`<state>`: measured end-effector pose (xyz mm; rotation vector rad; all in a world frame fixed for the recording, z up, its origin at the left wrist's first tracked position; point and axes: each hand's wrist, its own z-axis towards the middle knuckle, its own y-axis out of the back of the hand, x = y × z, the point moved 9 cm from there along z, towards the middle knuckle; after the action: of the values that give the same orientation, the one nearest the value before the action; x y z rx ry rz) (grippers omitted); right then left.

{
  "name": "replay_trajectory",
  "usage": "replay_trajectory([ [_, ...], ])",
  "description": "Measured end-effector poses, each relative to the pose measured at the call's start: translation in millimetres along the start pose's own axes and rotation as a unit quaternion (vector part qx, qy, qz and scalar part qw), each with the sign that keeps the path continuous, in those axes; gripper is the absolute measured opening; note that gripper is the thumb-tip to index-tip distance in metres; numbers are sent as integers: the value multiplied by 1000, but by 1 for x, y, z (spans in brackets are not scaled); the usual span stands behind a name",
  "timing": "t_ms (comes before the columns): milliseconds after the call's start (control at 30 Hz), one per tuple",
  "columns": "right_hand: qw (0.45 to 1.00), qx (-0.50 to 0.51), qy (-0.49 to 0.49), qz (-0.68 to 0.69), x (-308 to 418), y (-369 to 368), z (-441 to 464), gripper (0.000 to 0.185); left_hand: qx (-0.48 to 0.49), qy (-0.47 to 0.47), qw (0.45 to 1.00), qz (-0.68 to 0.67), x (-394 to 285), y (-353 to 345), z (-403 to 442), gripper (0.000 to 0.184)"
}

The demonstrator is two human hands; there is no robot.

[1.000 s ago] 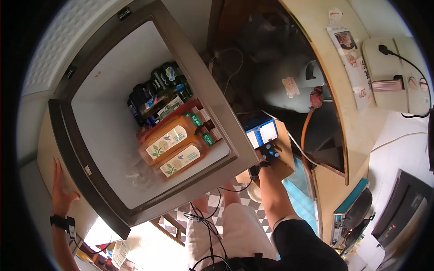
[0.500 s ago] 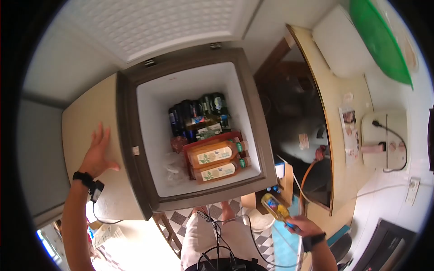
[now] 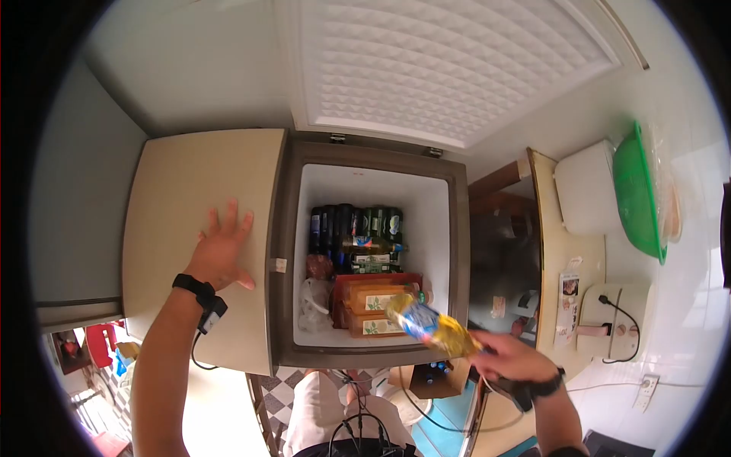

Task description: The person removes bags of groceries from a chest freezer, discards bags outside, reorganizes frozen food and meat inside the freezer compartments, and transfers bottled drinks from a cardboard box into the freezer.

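My left hand (image 3: 221,255) lies with its fingers spread on the beige countertop (image 3: 167,198) left of the chest freezer (image 3: 457,228). In my right hand (image 3: 518,358) is a plastic bottle (image 3: 426,324) of yellow liquid with a blue label, gripped at its cap end. Its base points left, over the freezer's front right part. Inside the freezer, dark bottles (image 3: 335,228) stand at the back. Two large orange drink bottles (image 3: 365,293) lie at the front, partly hidden by the held bottle. A clear plastic bag (image 3: 314,305) sits left of them.
The freezer lid (image 3: 442,68) stands raised behind. On the right are a shelf with a green basin (image 3: 636,194) and a power cord (image 3: 624,312). Below my right hand, a cardboard box (image 3: 438,385) holds blue-capped bottles. Black cables (image 3: 365,411) hang before my body.
My right hand has lifted the yellow bottle from beside the cardboard box up to the freezer's front right edge. The view has shifted; my left hand stays spread on the countertop.
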<state>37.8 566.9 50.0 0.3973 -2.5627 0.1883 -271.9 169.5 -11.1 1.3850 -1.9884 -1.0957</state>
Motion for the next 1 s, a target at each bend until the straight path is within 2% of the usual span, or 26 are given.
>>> replay_trajectory([
  [67, 996, -37, 55, -62, 36, 15, 63, 28, 0, -8, 1000, -25, 1, 0, 0, 137],
  [133, 997, -41, 48, -52, 28, 42, 145, 23, -2, -8, 999, -33, 2, -1, 0, 136],
  [200, 986, -103, 66, -109, 65, 51, 199, 13, -3, -5, 999, -38, 4, 1, 1, 135],
  [267, 996, -77, 34, -33, 53, 73, 272, 11, 5, -10, 999, -33, 3, 2, 1, 133],
  [300, 996, -72, 31, -38, 55, 75, 299, 11, 8, -4, 999, -37, 4, 0, 2, 133],
  [400, 995, -95, -26, 7, 28, 90, 391, 16, -4, -5, 1000, -24, 6, -1, 5, 132],
  [433, 994, -58, 44, -80, 11, 96, 440, 19, -8, -9, 1000, -20, 6, -1, 5, 131],
  [500, 980, -17, 117, -162, 30, 75, 458, 22, -11, -10, 1000, -13, 5, 3, 6, 131],
  [533, 998, -49, 38, -23, 49, 52, 441, 23, -10, -11, 1000, -7, 3, 5, 6, 131],
  [567, 989, -79, -41, 116, 56, 32, 434, 24, -11, -12, 1000, 0, 3, 6, 7, 131],
  [700, 985, -65, -16, 160, 42, -13, 495, 23, -16, -19, 1000, 13, 4, 0, 10, 132],
  [767, 969, -86, -29, 232, 32, -32, 524, 19, -19, -23, 1000, 7, 3, 3, 11, 131],
  [833, 964, -108, -40, 240, 12, -48, 557, 17, -11, -19, 1000, 10, 2, 2, 13, 131],
  [900, 935, -123, -55, 327, -19, -57, 596, 10, -3, -16, 1000, 10, 3, -2, 15, 131],
  [933, 935, -119, -57, 329, -15, -65, 597, 10, -11, -21, 1000, 8, 3, -3, 14, 130],
  [1000, 937, -190, -59, 286, -10, -66, 596, 23, -16, -23, 1000, 10, 4, -3, 15, 130],
])
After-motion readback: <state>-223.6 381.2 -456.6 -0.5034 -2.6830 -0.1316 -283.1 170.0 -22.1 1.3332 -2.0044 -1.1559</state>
